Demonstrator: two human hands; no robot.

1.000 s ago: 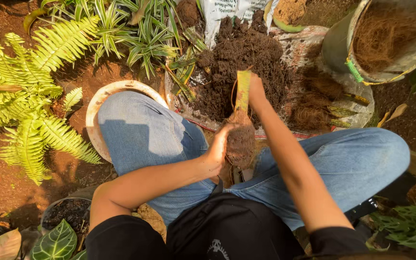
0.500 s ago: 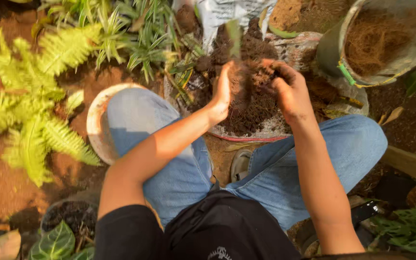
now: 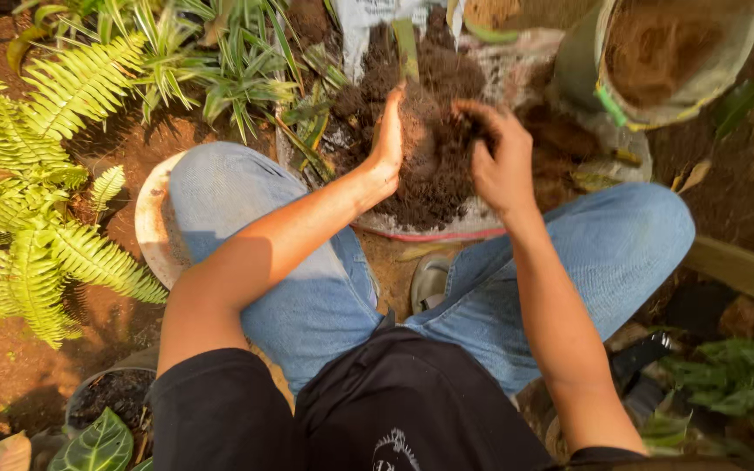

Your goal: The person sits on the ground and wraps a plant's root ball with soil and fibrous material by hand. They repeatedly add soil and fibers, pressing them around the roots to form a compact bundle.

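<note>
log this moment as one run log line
left hand: pressed to soil clump | right hand: fingers curled in soil | soil pile: heaped on sheet | bucket: upper right, apart

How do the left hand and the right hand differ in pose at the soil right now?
The left hand stands flat on edge, fingers straight, pressed against the side of the dark soil pile. The right hand is curled knuckles-up, fingers bent into the pile's top. Both touch the soil; neither holds a tool.
</note>
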